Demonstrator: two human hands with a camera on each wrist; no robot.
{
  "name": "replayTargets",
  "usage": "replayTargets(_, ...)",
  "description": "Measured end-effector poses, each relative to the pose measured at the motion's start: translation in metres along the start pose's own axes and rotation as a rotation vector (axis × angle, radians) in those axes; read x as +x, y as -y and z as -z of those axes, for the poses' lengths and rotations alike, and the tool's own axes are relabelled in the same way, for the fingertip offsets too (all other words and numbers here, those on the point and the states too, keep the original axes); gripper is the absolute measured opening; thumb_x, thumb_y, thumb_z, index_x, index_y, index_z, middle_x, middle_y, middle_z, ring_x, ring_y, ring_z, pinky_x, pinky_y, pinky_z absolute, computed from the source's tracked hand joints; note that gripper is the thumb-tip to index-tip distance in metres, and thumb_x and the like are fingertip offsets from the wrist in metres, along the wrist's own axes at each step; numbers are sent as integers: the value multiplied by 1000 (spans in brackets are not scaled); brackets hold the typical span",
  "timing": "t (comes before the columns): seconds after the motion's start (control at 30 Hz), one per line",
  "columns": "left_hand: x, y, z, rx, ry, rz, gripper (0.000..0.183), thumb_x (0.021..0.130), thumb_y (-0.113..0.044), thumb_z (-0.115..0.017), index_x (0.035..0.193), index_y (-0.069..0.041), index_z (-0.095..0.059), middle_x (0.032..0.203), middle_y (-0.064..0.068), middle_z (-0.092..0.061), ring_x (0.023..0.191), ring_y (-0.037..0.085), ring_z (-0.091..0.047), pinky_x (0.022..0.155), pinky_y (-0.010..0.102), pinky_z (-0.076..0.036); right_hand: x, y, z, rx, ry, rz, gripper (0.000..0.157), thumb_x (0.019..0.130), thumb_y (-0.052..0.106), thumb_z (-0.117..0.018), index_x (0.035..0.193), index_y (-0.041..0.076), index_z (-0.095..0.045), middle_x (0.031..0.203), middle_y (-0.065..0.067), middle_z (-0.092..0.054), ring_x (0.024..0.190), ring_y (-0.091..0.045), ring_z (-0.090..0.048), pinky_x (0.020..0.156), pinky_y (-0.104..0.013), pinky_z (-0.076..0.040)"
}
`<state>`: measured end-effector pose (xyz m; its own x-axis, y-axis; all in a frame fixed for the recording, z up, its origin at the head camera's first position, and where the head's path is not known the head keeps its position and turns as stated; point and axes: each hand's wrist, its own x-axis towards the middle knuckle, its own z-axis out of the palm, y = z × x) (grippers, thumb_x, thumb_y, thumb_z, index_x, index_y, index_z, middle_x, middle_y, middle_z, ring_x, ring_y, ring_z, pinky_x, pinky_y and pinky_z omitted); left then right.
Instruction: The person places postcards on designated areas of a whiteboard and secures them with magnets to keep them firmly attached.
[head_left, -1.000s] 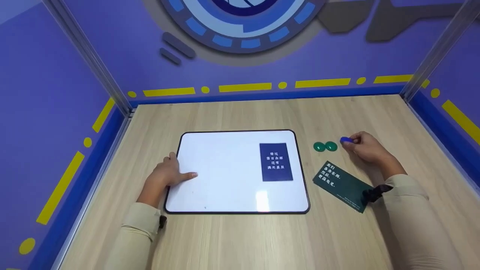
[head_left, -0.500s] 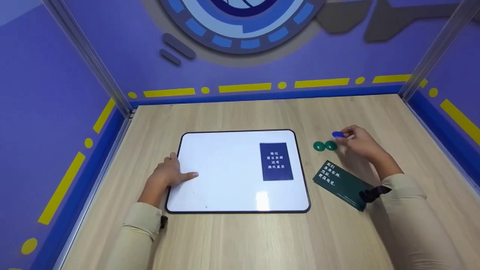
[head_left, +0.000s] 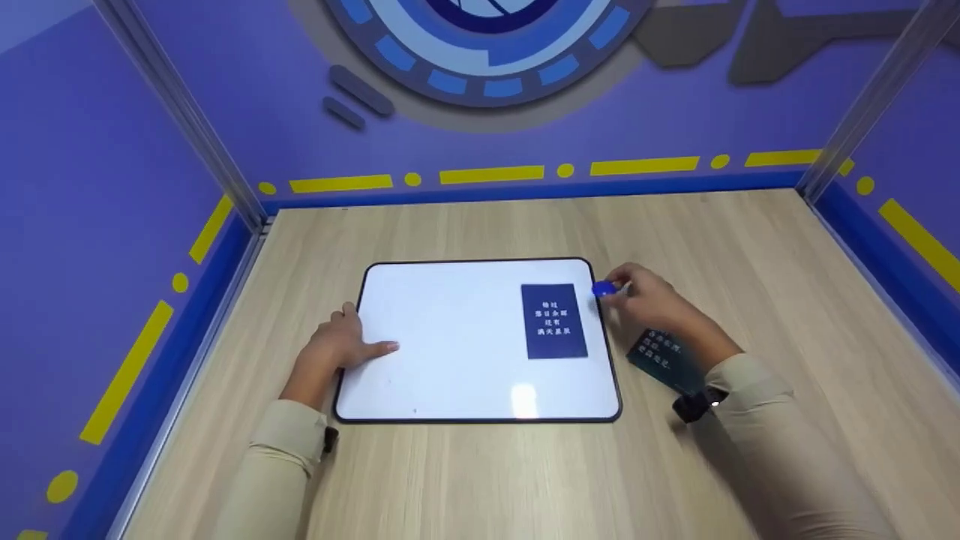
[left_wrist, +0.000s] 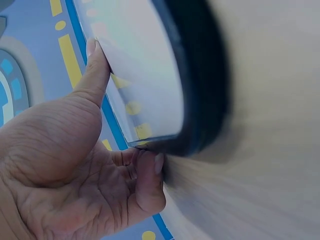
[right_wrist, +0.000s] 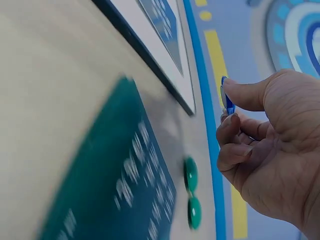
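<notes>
A white whiteboard (head_left: 450, 337) with a black rim lies flat on the table. My left hand (head_left: 337, 339) grips its left edge, thumb on the white face and fingers curled at the rim. Toward the board's right side lies a dark blue card (head_left: 555, 346) printed with white characters. Between thumb and fingertips, my right hand (head_left: 651, 301) pinches a blue round magnet (head_left: 603, 289) over the board's right edge, beside that card. The right wrist view shows the magnet (right_wrist: 229, 102) edge-on, held in the air.
A dark green card (head_left: 660, 361) with white characters lies right of the board, partly under the right forearm. Two green round magnets (right_wrist: 191, 174) sit on the table in the right wrist view; the right hand hides them from the head view. Blue-purple walls (head_left: 487, 142) enclose the table.
My right hand has lifted the blue magnet and carried it left, past the green magnets, to the board's right edge. The left hand has kept its grip on the whiteboard.
</notes>
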<state>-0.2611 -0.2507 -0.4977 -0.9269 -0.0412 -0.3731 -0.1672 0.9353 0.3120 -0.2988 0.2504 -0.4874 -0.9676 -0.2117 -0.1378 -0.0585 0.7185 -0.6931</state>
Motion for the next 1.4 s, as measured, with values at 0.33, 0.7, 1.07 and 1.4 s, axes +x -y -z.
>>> replayTargets(0.33, 1, -1, 0, 7, 1, 1, 122, 93, -65, -73, 163, 15, -13, 160, 42, -36, 146, 59, -45, 119, 64, -45, 15, 14, -28, 10, 48, 16, 35, 108, 16, -62, 139, 1, -55, 127, -19, -63, 105, -27, -61, 85, -35, -52)
replayTargets(0.7, 1, -3, 2, 6, 7, 11, 122, 94, -65, -74, 164, 13, -12, 162, 42, -34, 147, 59, -44, 119, 64, -44, 27, 26, -45, 31, 21, -13, 35, 108, 15, -61, 141, 4, -55, 134, -16, -62, 109, -28, -61, 91, -38, -53)
replayTargets(1.07, 2, -1, 0, 15, -8, 1, 122, 92, -65, -75, 162, 15, -15, 157, 43, -39, 142, 59, -50, 115, 63, -49, 40, 36, -57, 31, 18, 32, 34, 107, 12, -63, 139, 2, -56, 133, -19, -63, 115, -30, -63, 100, -45, -55)
replayTargets(1.4, 2, -1, 0, -2, -6, 7, 121, 93, -64, -74, 163, 13, -15, 159, 41, -38, 143, 57, -49, 116, 63, -48, 47, 31, -65, 16, 24, 59, 35, 106, 12, -65, 137, 2, -56, 131, -20, -65, 120, -33, -65, 108, -51, -54)
